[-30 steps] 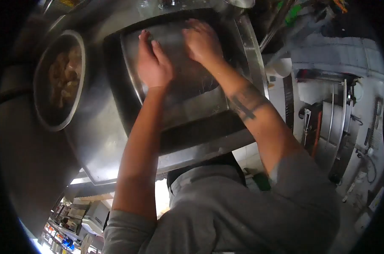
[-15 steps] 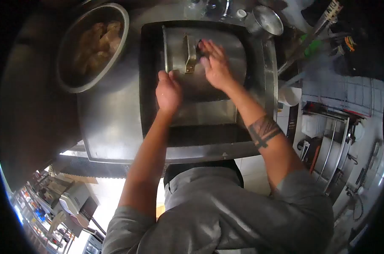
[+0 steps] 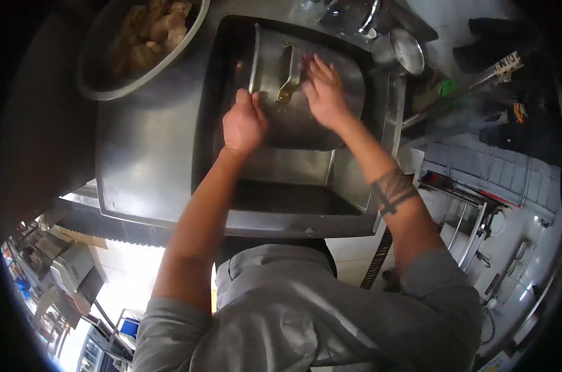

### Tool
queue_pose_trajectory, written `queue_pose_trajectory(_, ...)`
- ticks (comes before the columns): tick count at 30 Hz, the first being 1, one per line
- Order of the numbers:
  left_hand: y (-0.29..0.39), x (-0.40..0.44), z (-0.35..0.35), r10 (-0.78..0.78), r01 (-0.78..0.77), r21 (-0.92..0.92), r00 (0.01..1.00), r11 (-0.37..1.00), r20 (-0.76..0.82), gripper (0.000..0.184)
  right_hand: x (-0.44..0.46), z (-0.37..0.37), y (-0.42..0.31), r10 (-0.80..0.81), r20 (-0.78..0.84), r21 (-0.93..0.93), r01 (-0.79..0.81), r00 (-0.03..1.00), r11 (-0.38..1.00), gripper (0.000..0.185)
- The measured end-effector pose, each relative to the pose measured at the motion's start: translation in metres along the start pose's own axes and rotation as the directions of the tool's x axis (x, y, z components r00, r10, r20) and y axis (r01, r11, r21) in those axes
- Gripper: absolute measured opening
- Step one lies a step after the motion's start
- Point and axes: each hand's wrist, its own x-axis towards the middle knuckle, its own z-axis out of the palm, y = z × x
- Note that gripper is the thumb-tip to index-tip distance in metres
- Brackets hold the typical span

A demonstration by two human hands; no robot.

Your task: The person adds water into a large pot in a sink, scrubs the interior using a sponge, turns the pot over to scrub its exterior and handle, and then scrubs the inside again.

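A metal lid-like piece (image 3: 330, 121) with a bracket handle (image 3: 289, 74) is tilted inside the sink (image 3: 281, 201). My left hand (image 3: 244, 122) is closed on its near left corner, where the rim ends. Against the metal surface, right of the handle, lies my right hand (image 3: 326, 93) with its fingers spread. Whether anything small is under that palm is hidden.
Left of the sink, a large metal bowl (image 3: 113, 93) holds pieces of raw-looking meat (image 3: 157, 31). Behind it on the right are a faucet (image 3: 369, 17) and a small metal pot (image 3: 407, 53). A steel counter (image 3: 144, 155) borders the sink.
The handle side of the metal piece has come into view since the earliest frame. My left hand has closed on its corner, and my right hand has opened out flat on it. The view has shifted.
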Motion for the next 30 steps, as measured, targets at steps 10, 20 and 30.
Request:
queue_pose_trajectory(10, -0.002, 0.001, 0.000, 0.017, -0.018, 0.022, 1.000, 1.000, 0.004, 0.028, -0.002, 0.008, -0.007, 0.070, -0.187, 0.085, -0.055, 0.980, 0.995, 0.042)
queue_pose_trajectory(20, 0.002, 0.001, -0.003, 0.017, -0.017, 0.003, 0.999, 1.000, 0.049, 0.029, 0.020, -0.008, 0.025, 0.380, -0.120, -0.084, -0.391, 0.917, 0.916, 0.047)
queue_pose_trajectory(30, 0.033, 0.010, 0.000, -0.062, 0.061, 0.018, 0.997, 0.998, 0.054, 0.033, -0.037, -0.012, 0.054, 0.361, -0.302, -0.103, -0.406, 0.883, 0.908, 0.049)
